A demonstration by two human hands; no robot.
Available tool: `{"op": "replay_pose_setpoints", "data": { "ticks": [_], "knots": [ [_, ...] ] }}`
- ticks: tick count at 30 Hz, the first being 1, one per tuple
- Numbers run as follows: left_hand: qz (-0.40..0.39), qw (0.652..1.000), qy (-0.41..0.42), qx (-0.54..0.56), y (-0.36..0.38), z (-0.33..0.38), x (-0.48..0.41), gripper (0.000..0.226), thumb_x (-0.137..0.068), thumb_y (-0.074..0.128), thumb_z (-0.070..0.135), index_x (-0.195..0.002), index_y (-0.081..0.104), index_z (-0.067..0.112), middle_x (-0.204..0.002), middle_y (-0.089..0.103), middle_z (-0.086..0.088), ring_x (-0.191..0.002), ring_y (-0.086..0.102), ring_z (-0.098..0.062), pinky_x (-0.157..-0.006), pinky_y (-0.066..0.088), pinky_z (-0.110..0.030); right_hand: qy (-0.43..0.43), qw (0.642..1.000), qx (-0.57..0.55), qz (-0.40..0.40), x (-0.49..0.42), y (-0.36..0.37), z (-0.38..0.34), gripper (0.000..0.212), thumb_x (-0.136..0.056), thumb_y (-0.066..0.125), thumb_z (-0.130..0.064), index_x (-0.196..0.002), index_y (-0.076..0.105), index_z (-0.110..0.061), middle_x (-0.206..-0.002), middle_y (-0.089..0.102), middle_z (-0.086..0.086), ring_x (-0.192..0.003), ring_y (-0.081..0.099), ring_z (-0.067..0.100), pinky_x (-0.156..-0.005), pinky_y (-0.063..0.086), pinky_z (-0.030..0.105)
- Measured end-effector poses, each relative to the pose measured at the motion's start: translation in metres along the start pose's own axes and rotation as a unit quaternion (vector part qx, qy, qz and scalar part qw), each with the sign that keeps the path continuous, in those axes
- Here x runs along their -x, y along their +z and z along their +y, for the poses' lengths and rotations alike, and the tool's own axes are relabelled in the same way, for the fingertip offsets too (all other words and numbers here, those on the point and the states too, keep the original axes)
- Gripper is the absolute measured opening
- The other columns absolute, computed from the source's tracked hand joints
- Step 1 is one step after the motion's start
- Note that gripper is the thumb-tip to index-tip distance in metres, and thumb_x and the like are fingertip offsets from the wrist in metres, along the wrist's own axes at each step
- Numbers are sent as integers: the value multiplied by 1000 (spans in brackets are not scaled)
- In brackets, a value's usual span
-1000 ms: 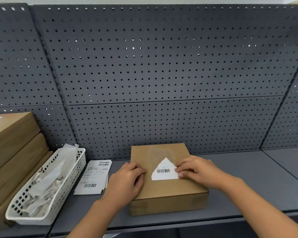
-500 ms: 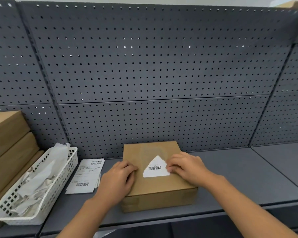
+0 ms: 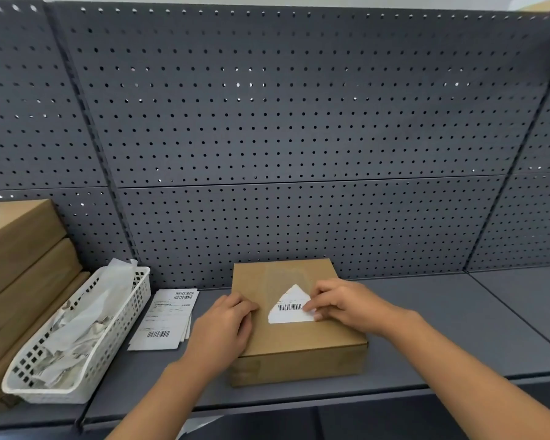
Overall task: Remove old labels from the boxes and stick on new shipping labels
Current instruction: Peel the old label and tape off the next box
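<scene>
A flat cardboard box (image 3: 299, 341) lies on the grey shelf in front of me. On its top sits a white old label (image 3: 289, 308) with a barcode, partly peeled and folded into a triangle, with a shiny residue patch behind it. My right hand (image 3: 343, 304) pinches the label's right edge with curled fingers. My left hand (image 3: 226, 325) rests on the box's left top edge, fingers bent over it, holding it still. A stack of new shipping labels (image 3: 167, 319) lies on the shelf left of the box.
A white plastic basket (image 3: 121, 325) with crumpled peeled paper stands at the left. Beyond it are stacked cardboard boxes (image 3: 19, 249). A perforated grey back panel (image 3: 267, 122) rises behind the shelf (image 3: 442, 328), whose front edge runs just below the box.
My right hand has shifted slightly on the label's right edge, and more of the folded label shows. The left hand stays on the box. The camera view has swayed a little.
</scene>
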State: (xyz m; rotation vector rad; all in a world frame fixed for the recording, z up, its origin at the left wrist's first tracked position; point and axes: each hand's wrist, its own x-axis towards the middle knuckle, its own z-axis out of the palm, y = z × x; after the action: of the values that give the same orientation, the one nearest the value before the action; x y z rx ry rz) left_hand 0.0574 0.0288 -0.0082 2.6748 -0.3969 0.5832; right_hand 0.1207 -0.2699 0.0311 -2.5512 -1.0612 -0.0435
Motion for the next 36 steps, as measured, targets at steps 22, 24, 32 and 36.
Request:
{"op": "replay_pose_setpoints", "data": {
  "ticks": [22, 24, 32, 36],
  "knots": [
    [22, 1000, -13, 6, 3, 4, 4, 22, -98, 60, 22, -114, 72, 31, -108, 61, 20, -98, 56, -9, -63, 52, -29, 56, 978, -200, -31, 6, -5, 3, 14, -88, 80, -31, -102, 80, -27, -112, 60, -6, -114, 54, 7, -104, 39, 19],
    [21, 1000, -14, 6, 3, 5, 4, 22, -98, 59, 21, -115, 71, 31, -108, 60, 20, -97, 56, -9, -63, 52, -29, 63, 978, -194, -40, 4, -6, 2, 12, -88, 80, -31, -99, 79, -28, -112, 60, -6, -117, 51, 8, -105, 36, 21],
    [16, 1000, -22, 5, 3, 5, 5, 23, -99, 58, 22, -115, 70, 32, -110, 59, 21, -98, 53, -7, -63, 53, -31, 71, 994, -50, -70, -4, -2, -11, 6, -97, 66, -27, -94, 65, -31, -99, 57, -17, -104, 42, 2, -96, 40, 26],
    [16, 1000, -25, 7, 3, 5, 4, 23, -99, 57, 23, -116, 69, 33, -111, 58, 23, -101, 52, -5, -63, 52, -31, 56, 994, 30, -90, -3, 2, -23, 14, -98, 49, -10, -90, 53, -21, -96, 49, -12, -98, 36, 9, -84, 36, 22]
  ]
}}
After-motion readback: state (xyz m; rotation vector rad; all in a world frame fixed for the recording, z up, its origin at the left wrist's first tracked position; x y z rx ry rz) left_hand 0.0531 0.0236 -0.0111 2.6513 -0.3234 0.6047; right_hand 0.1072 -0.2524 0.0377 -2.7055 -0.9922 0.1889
